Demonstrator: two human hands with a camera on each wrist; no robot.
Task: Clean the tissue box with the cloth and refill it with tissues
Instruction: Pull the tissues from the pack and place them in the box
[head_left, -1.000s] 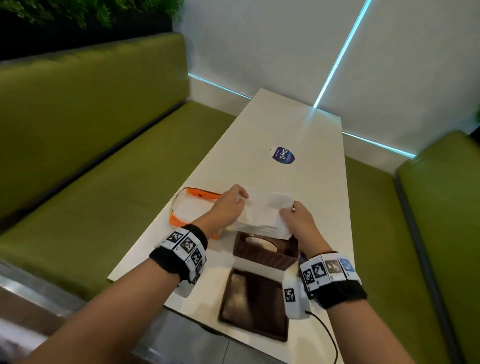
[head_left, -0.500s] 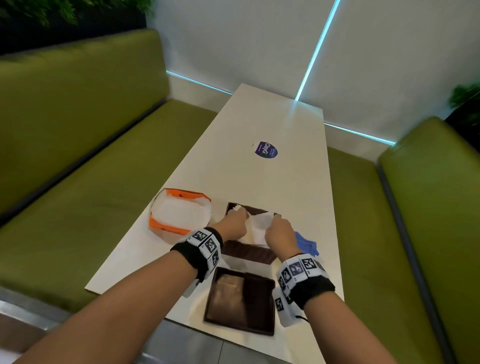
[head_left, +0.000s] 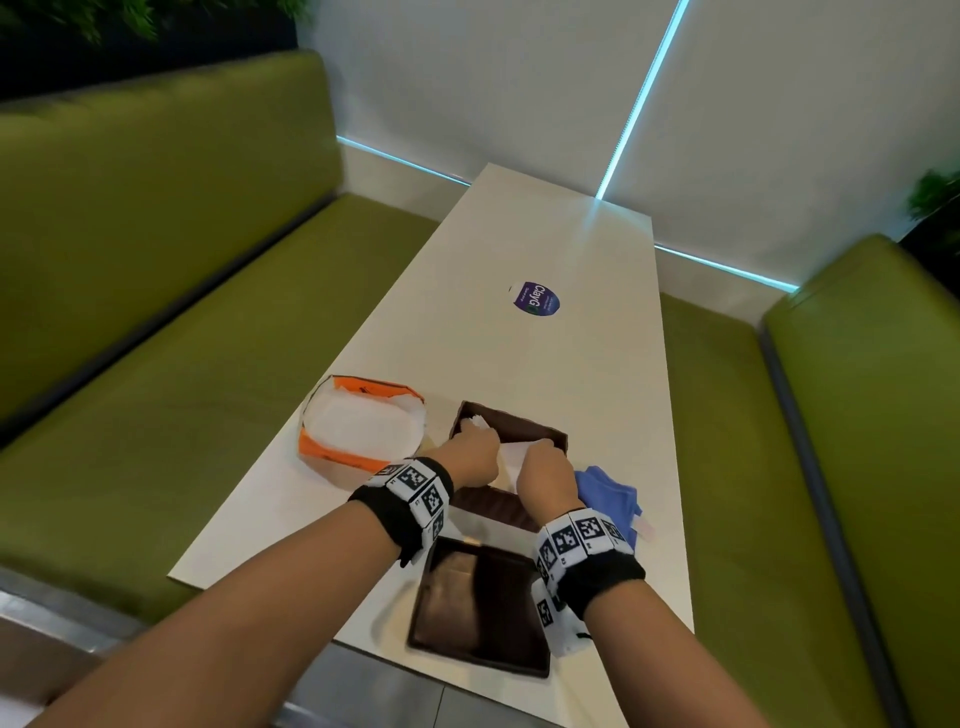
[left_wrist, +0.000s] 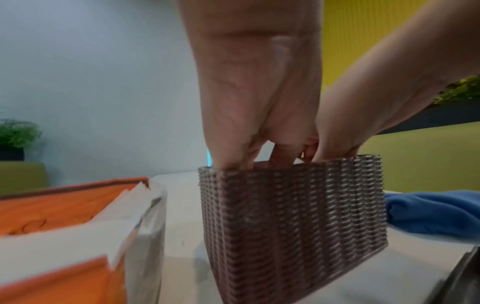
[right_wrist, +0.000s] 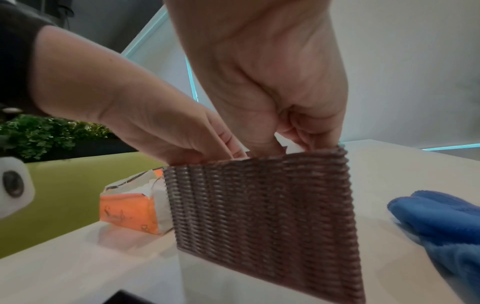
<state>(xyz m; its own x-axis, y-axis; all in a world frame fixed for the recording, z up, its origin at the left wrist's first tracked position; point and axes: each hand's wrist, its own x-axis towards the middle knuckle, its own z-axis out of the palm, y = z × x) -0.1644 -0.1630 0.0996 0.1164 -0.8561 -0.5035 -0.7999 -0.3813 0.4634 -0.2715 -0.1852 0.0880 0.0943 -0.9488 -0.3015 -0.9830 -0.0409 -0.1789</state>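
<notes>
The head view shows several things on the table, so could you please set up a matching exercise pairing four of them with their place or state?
Things:
1. tissue box
2. cloth
3. tissue pack
4. lid

Places or states:
A. orange and white, torn open, left of the box
B. blue, bunched up, right of the box
C. dark, flat, at the near table edge
D. brown woven, open on top, both hands reaching in

Pairs: 1-D, 2-B, 3-A, 4-C
</notes>
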